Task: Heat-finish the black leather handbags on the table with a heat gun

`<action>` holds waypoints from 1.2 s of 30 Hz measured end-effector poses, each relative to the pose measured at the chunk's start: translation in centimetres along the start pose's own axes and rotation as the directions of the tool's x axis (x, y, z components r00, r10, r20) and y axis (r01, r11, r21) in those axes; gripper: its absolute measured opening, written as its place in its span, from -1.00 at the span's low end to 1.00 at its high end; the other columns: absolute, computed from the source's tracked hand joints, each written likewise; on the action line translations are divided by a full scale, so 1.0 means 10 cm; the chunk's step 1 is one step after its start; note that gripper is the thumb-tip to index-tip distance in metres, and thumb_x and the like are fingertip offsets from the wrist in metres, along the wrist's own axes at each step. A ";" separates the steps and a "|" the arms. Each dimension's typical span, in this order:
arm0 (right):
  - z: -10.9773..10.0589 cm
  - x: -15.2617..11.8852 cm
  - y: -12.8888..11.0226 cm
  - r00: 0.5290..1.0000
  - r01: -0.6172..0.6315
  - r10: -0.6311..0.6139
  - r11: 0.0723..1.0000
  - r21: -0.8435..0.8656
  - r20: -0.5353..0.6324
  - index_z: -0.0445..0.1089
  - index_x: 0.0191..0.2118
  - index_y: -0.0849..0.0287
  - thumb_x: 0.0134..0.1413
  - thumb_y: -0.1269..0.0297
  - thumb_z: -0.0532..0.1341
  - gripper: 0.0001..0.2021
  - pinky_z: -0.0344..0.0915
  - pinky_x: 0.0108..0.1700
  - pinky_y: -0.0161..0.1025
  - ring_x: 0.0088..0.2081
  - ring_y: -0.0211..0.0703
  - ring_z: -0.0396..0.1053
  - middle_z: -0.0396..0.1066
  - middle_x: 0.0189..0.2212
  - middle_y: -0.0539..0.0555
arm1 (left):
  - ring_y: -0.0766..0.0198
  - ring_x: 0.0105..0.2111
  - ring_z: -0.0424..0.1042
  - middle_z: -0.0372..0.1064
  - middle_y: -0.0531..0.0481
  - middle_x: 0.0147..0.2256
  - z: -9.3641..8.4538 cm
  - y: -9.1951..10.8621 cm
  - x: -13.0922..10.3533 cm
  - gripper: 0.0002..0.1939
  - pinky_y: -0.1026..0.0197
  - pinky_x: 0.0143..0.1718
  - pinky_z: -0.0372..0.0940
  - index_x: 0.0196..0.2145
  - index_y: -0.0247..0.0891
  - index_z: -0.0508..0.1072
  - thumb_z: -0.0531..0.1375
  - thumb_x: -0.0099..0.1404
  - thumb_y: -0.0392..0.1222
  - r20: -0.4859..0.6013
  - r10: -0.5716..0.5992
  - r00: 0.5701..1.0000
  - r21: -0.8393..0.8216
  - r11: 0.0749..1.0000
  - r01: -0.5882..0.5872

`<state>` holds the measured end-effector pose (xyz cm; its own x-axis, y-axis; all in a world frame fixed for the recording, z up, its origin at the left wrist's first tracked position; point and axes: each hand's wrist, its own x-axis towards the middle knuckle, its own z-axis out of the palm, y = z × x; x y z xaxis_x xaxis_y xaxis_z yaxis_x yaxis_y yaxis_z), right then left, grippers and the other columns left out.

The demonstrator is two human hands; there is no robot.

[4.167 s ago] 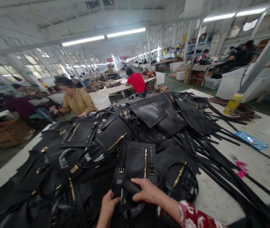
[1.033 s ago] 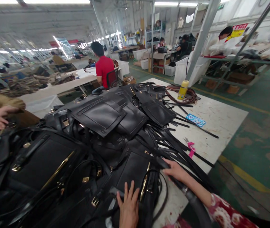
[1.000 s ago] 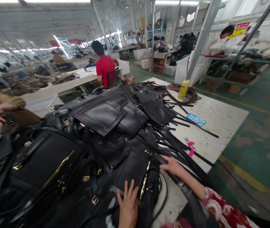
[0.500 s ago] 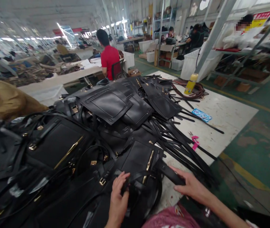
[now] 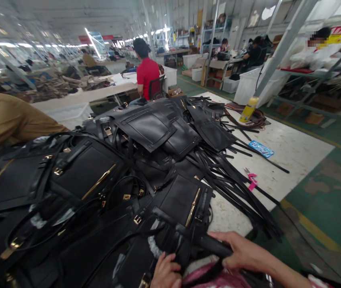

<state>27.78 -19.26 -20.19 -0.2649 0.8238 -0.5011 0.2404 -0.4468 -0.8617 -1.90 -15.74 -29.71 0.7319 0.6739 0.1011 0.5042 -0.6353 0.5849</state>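
Note:
My right hand (image 5: 239,250), at the lower right, is wrapped round a thick black handle (image 5: 214,244) at the near side of the pile. My left hand (image 5: 167,273) is at the bottom edge with its fingers bent and slightly apart, beside a black leather bag (image 5: 137,256) and white wrapping (image 5: 154,246); part of the hand is cut off by the frame. Just beyond both hands lies a black bag panel (image 5: 178,196) with a gold zipper (image 5: 193,208) and a gold buckle (image 5: 137,219).
Black bags and flat panels (image 5: 149,126) are heaped over the table (image 5: 305,148). Long black straps (image 5: 233,186) hang off its right edge. Pink-handled snips (image 5: 252,182), a blue card (image 5: 261,148), a yellow bottle (image 5: 249,110) and brown cord coils (image 5: 259,119) lie there. A co-worker's tan sleeve (image 5: 23,116) is at left.
My left hand has moved down and toward me. My right hand still grips the handle, now lower and flatter over the near bag. The view has shifted slightly left.

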 end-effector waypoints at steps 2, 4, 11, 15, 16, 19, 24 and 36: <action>0.11 0.05 0.06 1.000 -0.023 0.024 1.000 -0.013 0.018 0.33 -0.09 0.09 -0.36 0.49 0.17 -0.47 0.16 -0.51 -0.47 -0.50 -0.24 0.28 0.38 -0.48 -0.12 | 0.23 -0.10 0.28 0.42 0.04 -0.39 -0.03 -0.03 -0.02 -0.65 0.04 0.09 -0.02 -0.47 -0.12 0.43 -0.08 0.23 -0.01 0.001 0.003 1.000 -0.021 1.000 -0.003; 0.21 0.14 0.08 1.000 -0.018 0.018 1.000 -0.001 -0.002 0.33 -0.10 0.09 -0.36 0.48 0.18 -0.47 0.17 -0.51 -0.47 -0.49 -0.24 0.29 0.39 -0.46 -0.11 | 0.27 -0.12 0.30 0.43 0.06 -0.39 -0.05 -0.06 -0.01 -0.71 0.07 0.08 0.01 -0.44 -0.12 0.42 -0.07 0.23 -0.08 0.067 0.041 0.997 -0.057 0.998 -0.038; 0.41 0.66 -0.20 0.999 -0.002 0.003 0.999 0.038 -0.038 0.14 0.07 0.12 -0.28 0.45 0.16 -0.36 0.12 -0.64 -0.50 -0.66 -0.39 0.20 0.35 -0.54 -0.09 | 0.27 -0.20 0.34 0.43 0.01 -0.46 0.11 -0.09 -0.05 -0.63 0.05 0.07 0.03 -0.43 -0.16 0.42 -0.13 0.25 -0.02 0.097 -0.011 0.995 -0.130 0.991 0.024; 0.41 0.93 -0.42 1.000 -0.014 0.014 1.000 -0.012 0.028 0.12 0.08 0.11 -0.28 0.42 0.18 -0.34 0.10 -0.71 -0.51 -0.71 -0.41 0.20 0.34 -0.52 -0.07 | 0.25 -0.19 0.34 0.43 -0.01 -0.46 0.21 -0.09 -0.07 -0.59 0.02 0.07 0.01 -0.44 -0.14 0.43 -0.15 0.23 0.03 0.100 -0.050 0.994 -0.166 0.984 0.066; 0.40 0.97 -0.47 0.999 -0.011 0.011 1.000 -0.006 0.053 0.11 0.08 0.09 -0.27 0.41 0.18 -0.35 0.10 -0.73 -0.52 -0.71 -0.41 0.20 0.34 -0.50 -0.06 | 0.24 -0.18 0.33 0.43 -0.01 -0.45 0.21 -0.10 -0.08 -0.59 0.00 0.08 0.00 -0.43 -0.14 0.43 -0.14 0.23 0.03 0.109 -0.051 0.993 -0.171 0.983 0.069; 0.41 1.07 -0.58 0.995 0.012 -0.014 1.000 0.020 0.103 0.08 0.09 0.03 -0.23 0.39 0.15 -0.37 0.14 -0.74 -0.51 -0.73 -0.42 0.20 0.33 -0.48 -0.06 | 0.22 -0.16 0.32 0.44 -0.02 -0.42 0.20 -0.17 -0.08 -0.62 -0.02 0.08 -0.02 -0.37 -0.12 0.44 -0.12 0.21 0.03 0.166 -0.035 0.985 -0.203 0.977 0.069; 0.59 1.34 -0.79 0.989 0.099 -0.091 0.993 -0.067 0.112 0.16 0.04 0.04 -0.23 0.41 0.15 -0.43 0.16 -0.73 -0.49 -0.72 -0.39 0.21 0.30 -0.57 -0.10 | 0.22 -0.14 0.32 0.45 0.01 -0.41 0.19 -0.22 -0.08 -0.64 -0.02 0.08 -0.01 -0.34 -0.09 0.45 -0.11 0.22 0.00 0.219 0.003 0.976 -0.243 0.969 0.052; 0.64 1.58 -1.07 0.981 0.193 -0.193 0.981 -0.014 0.002 -0.02 0.14 0.04 -0.18 0.36 0.15 -0.33 0.16 -0.69 -0.48 -0.67 -0.38 0.20 0.30 -0.55 -0.11 | 0.18 -0.13 0.28 0.32 -0.11 -0.19 -0.60 -0.16 -0.25 -0.70 0.10 -0.10 0.20 -0.21 -0.22 0.34 -0.05 0.19 -0.08 -0.464 -0.565 0.682 -0.181 0.815 0.551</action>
<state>15.07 -3.73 -19.38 -0.3081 0.8940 -0.3252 0.1976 -0.2743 -0.9411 -7.30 -14.14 -26.08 0.0020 0.9937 0.1121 0.7307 -0.0780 0.6782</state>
